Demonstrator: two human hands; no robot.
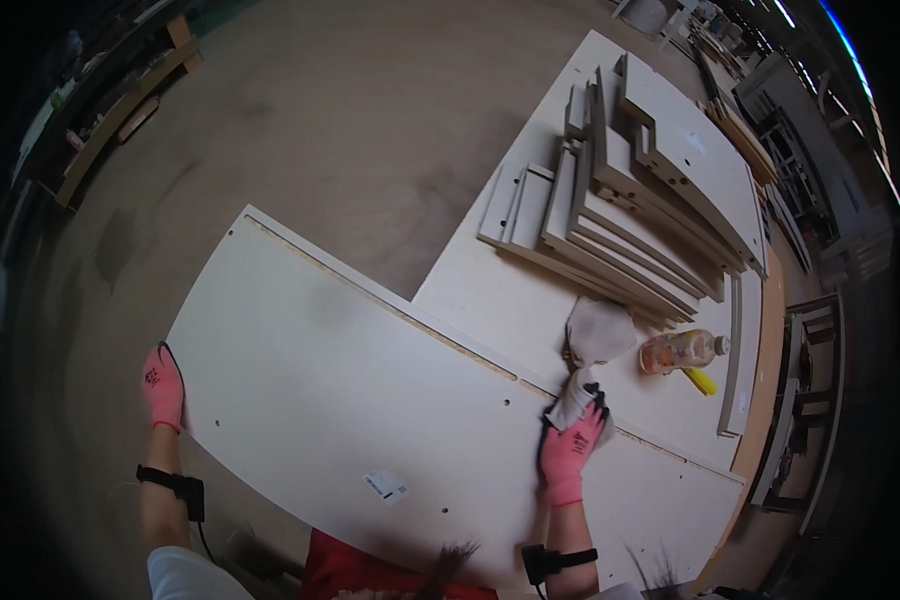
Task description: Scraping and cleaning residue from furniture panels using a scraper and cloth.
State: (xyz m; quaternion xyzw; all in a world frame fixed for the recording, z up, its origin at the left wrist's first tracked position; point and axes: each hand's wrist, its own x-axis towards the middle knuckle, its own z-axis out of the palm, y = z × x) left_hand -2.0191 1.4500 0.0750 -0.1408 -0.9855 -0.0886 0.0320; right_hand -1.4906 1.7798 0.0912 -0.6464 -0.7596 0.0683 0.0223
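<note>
A long white board [340,350] with a groove near its far edge and several small drilled holes lies across in front of me. At its left end my left hand [163,388], in a pink glove with dark fingertips, is closed round the edge. My right hand [568,455], gloved the same way, grips a pale cloth [573,398] and presses it on the board by the grooved edge. A paper label [385,486] is stuck near the board's close edge. Just beyond the cloth sits a crumpled whitish rag [600,332].
Several white panels [630,215] are piled on a larger white surface [470,255] at the far right. A clear bottle [680,352] lies on its side there, with a yellow-handled tool [702,381] beside it. Shelving [805,400] stands at the right, a bench [120,110] at far left.
</note>
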